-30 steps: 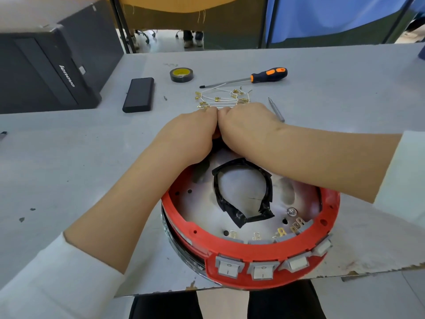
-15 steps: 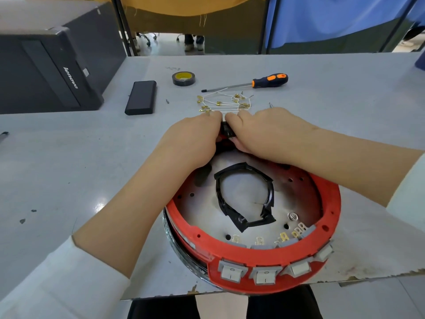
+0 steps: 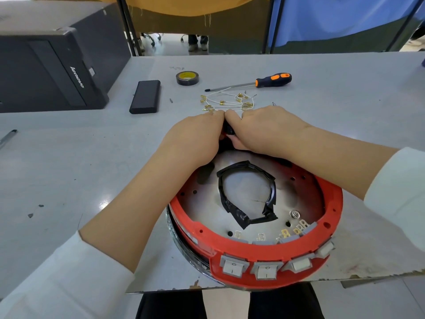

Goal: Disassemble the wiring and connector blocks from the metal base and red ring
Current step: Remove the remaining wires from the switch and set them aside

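Far edge of red ring (image 3: 264, 252), at its 12 o'clock, is hidden behind both hands. A small black part (image 3: 228, 129) shows only as a sliver in the gap between them; what it is cannot be made out. Fingertips are mostly out of sight.

Left hand (image 3: 195, 139) and right hand (image 3: 264, 131) meet knuckle to knuckle at that spot, fingers curled down tight around the black part, thumbs touching.

Ring sits on the metal base (image 3: 207, 208) at the near table (image 3: 69, 169) edge. Black taped wiring loop (image 3: 246, 196) lies in the base centre. Four grey rocker switches (image 3: 266, 269) sit in the ring wall at 5–6 o'clock, brass terminals (image 3: 292, 231) behind them.

At 12 o'clock beyond the hands: loose white wires (image 3: 227, 102), screwdriver (image 3: 272, 79), tape roll (image 3: 187, 77).
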`<control>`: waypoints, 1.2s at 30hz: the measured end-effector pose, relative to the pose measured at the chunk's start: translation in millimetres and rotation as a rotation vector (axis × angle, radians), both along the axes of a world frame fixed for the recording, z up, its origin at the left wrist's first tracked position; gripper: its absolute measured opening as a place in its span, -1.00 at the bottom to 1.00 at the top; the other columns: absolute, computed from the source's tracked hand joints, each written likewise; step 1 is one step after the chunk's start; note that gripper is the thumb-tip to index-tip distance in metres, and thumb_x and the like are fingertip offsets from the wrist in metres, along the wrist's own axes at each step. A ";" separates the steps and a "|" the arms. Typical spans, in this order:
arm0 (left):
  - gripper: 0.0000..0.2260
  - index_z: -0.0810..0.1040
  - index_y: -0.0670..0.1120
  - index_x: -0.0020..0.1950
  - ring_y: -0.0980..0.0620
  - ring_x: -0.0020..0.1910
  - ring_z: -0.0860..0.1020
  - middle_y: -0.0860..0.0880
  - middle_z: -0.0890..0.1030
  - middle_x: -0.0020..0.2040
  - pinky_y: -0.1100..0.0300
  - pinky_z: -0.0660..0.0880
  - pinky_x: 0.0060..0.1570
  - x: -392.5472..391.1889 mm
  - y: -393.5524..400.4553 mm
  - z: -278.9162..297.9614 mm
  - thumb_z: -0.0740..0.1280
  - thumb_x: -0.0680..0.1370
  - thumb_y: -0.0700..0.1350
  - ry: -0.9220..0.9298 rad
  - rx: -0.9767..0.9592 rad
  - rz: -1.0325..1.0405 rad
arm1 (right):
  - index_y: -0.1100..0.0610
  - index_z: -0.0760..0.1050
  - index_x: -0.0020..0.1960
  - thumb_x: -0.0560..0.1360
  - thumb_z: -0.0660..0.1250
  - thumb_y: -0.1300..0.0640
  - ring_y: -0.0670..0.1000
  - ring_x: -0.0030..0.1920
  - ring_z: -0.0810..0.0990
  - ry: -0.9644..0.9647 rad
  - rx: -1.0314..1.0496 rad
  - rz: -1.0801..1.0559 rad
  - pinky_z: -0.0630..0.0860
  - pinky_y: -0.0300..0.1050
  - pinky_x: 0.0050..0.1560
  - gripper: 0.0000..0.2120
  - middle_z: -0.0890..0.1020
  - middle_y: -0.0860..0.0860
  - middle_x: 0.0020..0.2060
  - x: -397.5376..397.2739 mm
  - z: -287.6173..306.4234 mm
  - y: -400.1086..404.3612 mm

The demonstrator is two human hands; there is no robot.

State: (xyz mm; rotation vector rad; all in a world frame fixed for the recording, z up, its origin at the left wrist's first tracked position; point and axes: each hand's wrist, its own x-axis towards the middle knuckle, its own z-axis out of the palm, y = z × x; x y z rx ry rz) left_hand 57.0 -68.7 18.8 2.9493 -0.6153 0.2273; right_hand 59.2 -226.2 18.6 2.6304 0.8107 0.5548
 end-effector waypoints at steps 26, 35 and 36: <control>-0.87 0.34 -0.04 0.02 -0.04 -0.21 0.33 -0.09 0.55 0.05 0.11 0.23 -0.27 -0.5 0.7 -0.4 0.14 0.53 -0.24 0.009 -0.027 0.016 | 0.16 0.25 0.19 0.55 0.10 0.07 0.04 -0.51 0.18 0.087 -0.054 -0.028 0.01 -0.13 -0.49 -0.74 0.50 0.11 -0.33 4.1 5.9 -3.3; -0.82 0.37 -0.07 0.11 -0.06 -0.22 0.33 -0.09 0.55 0.05 0.10 0.24 -0.26 0.5 1.0 -0.1 0.14 0.53 -0.24 0.014 -0.026 0.020 | 0.17 0.26 0.17 0.56 0.09 0.08 0.14 -0.42 0.33 0.098 -0.030 -0.014 0.04 -0.12 -0.49 -0.76 0.58 0.15 -0.26 4.8 5.5 -2.1; -0.82 0.37 -0.07 0.11 -0.06 -0.21 0.33 -0.10 0.55 0.06 0.10 0.25 -0.26 0.3 0.7 0.7 0.14 0.53 -0.24 0.017 -0.022 0.021 | 0.18 0.26 0.17 0.56 0.09 0.08 0.15 -0.41 0.33 0.102 -0.029 -0.012 0.03 -0.12 -0.49 -0.76 0.58 0.16 -0.24 4.0 6.9 -2.5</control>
